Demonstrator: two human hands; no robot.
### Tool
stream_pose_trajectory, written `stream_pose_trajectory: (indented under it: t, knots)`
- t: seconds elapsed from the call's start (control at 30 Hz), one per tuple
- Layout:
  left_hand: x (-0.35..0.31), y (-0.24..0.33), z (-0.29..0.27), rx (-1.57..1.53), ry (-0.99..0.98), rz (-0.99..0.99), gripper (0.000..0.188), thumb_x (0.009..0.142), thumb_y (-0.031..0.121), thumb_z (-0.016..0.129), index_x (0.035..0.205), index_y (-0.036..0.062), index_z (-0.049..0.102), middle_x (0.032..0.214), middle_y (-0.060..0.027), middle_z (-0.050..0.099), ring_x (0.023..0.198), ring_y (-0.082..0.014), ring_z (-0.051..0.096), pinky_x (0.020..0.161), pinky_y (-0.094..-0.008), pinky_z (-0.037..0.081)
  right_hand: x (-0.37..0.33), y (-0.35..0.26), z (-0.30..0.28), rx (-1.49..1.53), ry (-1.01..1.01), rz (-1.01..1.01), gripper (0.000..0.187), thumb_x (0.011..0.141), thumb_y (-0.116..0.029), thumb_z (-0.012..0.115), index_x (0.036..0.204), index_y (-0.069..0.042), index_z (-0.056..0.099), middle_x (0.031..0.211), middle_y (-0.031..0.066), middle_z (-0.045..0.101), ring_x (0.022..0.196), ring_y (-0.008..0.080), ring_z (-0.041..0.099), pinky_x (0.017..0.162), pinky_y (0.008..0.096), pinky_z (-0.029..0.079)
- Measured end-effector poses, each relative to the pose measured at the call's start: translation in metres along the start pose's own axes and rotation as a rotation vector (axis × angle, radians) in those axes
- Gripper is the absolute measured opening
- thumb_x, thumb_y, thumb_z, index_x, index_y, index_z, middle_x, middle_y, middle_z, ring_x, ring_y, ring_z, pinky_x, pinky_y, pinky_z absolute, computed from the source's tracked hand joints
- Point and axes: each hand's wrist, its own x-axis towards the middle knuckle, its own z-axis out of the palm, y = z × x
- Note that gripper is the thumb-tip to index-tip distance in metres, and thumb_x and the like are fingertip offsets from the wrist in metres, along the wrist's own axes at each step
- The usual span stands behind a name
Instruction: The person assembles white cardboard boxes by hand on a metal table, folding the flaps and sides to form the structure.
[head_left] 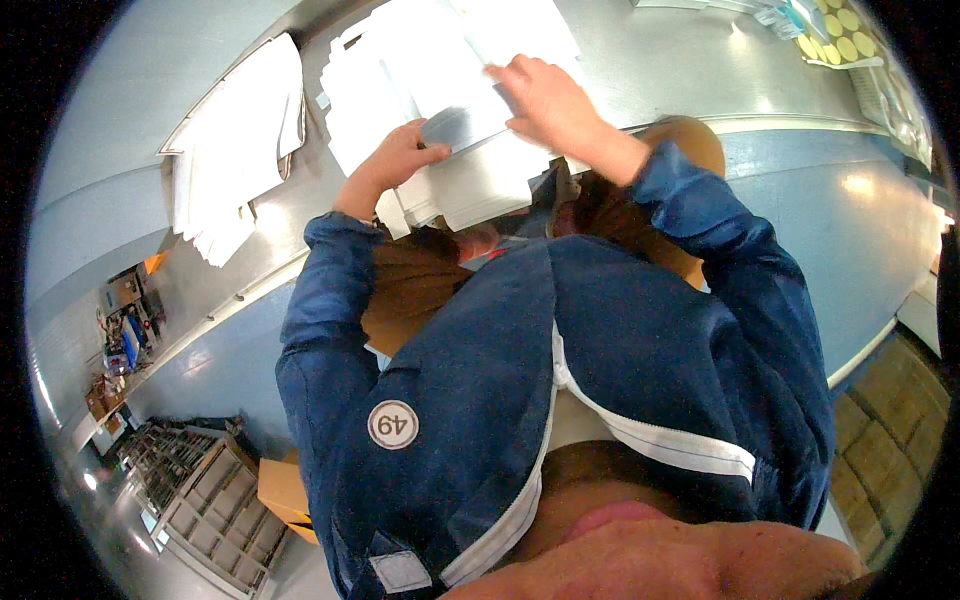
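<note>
Two hands (400,160), two white sheet stacks (440,70), one table (680,70).

Bright overhead light; glare on the white sheets (430,70); strong fisheye bending, dark rim; slight blur.

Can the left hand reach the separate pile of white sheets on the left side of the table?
Probably yes. The left hand rests on the middle stack, and only bare table lies between it and the side pile.

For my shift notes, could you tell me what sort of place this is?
Probably a factory or packing workshop: a long metal workbench carries stacks of white sheets, and storage racks stand on the painted floor.
</note>
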Motion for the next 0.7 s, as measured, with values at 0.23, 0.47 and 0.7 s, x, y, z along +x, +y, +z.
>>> stream_pose_trajectory:
  t: [0.23, 0.47, 0.7]
  knots:
    - [0.001, 0.026, 0.003, 0.162, 0.056, -0.016, 0.059, 0.09, 0.04, 0.078, 0.131, 0.0, 0.063, 0.104, -0.0105, 0.07, 0.098, -0.0233, 0.064, 0.09, -0.0367, 0.05, -0.011, -0.007, 0.021, -0.143, 0.108, -0.361, 0.015, 0.082, -0.01, 0.061, 0.096, -0.006, 0.064, 0.095, 0.0055, 0.061, 0.097, 0.0243, 0.061, 0.084, 0.037, 0.053]
    - [-0.028, 0.076, 0.036, 0.723, 0.332, 0.197, 0.061, 0.082, 0.036, 0.08, 0.128, 0.0009, 0.06, 0.122, -0.0164, 0.064, 0.111, -0.0346, 0.061, 0.096, -0.0461, 0.047, -0.01, -0.006, 0.029, -0.132, 0.015, -0.349, 0.01, 0.082, -0.011, 0.061, 0.09, -0.007, 0.065, 0.094, 0.0061, 0.063, 0.093, 0.0247, 0.062, 0.082, 0.036, 0.055]
    - [-0.006, 0.062, 0.066, 0.871, 0.285, 0.268, 0.017, 0.09, 0.019, 0.067, 0.099, 0.0055, 0.062, 0.096, -0.0133, 0.067, 0.096, -0.0321, 0.066, 0.09, -0.0457, 0.047, 0.002, 0.006, 0.036, -0.123, -0.137, -0.303, 0.01, 0.085, -0.012, 0.062, 0.091, -0.008, 0.069, 0.09, 0.0079, 0.067, 0.089, 0.0289, 0.068, 0.079, 0.0408, 0.057]
